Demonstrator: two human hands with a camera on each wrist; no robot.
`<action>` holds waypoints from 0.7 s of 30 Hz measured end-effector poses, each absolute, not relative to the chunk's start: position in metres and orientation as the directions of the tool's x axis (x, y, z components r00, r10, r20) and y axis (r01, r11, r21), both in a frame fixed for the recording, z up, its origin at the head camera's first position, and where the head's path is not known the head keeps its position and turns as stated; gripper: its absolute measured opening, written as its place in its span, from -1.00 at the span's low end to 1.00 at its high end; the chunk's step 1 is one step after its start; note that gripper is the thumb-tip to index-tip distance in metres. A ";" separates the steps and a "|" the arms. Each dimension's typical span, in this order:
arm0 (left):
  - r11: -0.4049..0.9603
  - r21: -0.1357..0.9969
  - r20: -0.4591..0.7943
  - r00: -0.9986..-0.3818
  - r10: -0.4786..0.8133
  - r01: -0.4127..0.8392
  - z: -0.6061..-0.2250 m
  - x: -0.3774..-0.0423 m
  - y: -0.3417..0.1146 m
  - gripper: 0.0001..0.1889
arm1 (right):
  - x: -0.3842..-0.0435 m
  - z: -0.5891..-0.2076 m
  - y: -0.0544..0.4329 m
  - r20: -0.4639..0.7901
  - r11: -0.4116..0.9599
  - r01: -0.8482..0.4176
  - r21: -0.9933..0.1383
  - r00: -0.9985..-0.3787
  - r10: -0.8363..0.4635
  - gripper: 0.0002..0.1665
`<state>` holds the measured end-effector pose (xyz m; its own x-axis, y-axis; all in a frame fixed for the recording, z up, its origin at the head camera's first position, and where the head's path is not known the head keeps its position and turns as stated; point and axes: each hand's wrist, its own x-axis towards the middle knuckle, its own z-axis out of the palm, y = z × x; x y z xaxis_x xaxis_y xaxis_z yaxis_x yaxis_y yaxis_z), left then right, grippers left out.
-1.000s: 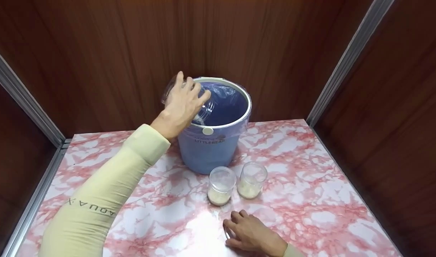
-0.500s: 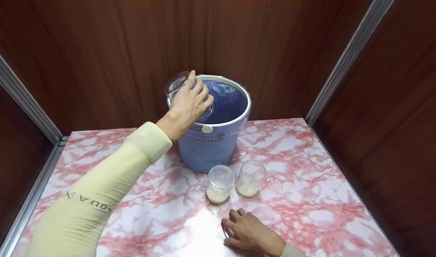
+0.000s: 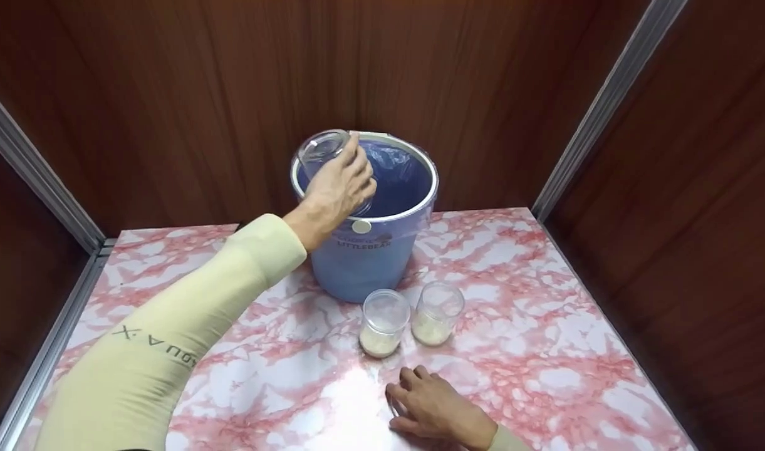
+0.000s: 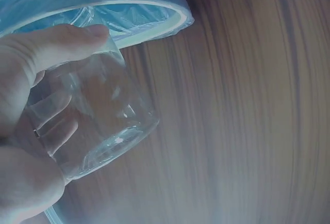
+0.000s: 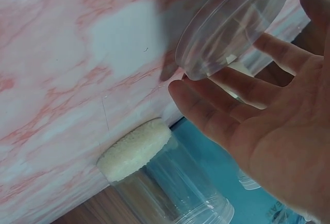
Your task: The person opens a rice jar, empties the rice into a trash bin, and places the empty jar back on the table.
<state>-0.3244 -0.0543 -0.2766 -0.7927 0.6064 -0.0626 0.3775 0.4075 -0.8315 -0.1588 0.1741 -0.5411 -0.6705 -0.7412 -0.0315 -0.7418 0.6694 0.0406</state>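
My left hand (image 3: 339,186) grips a clear plastic jar (image 3: 321,149) tipped mouth-down over the left part of a blue bin (image 3: 363,269). In the left wrist view that jar (image 4: 111,108) looks empty, with its base turned up and outward. My right hand (image 3: 437,406) is low near the table, holding a round clear lid (image 5: 232,28) on edge between thumb and fingertips. Just beyond it, two clear jars stand upright without lids, the left jar (image 3: 385,322) and the right jar (image 3: 437,313). Pale grains, like rice, lie in the bottom of each.
A translucent bag (image 3: 391,163) lines the bin, folded over its white rim (image 3: 429,200). The bin stands at the back of a pink-and-white marbled table (image 3: 514,282), close to a brown wood-grain panel (image 3: 482,94). Similar side panels flank the table.
My left hand has shifted slightly right and tipped the jar further, bringing its base up. White contents seen at its mouth earlier are out of sight now. My right hand stays with the lid.
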 end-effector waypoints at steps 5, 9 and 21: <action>0.419 -0.827 -0.050 -0.792 0.608 0.374 -0.272 -0.325 -0.050 -0.39 | -0.159 -0.544 0.175 -0.026 0.674 -0.738 0.044 -0.675 -0.737 -0.45; 0.430 -0.826 -0.051 -0.808 0.587 0.364 -0.268 -0.326 -0.051 -0.34 | -0.160 -0.544 0.175 -0.020 0.667 -0.743 0.051 -0.669 -0.743 -0.43; 0.526 -0.752 0.002 -0.796 0.605 0.397 -0.267 -0.329 -0.068 -0.40 | -0.158 -0.546 0.175 0.015 0.662 -0.749 0.030 -0.662 -0.750 -0.43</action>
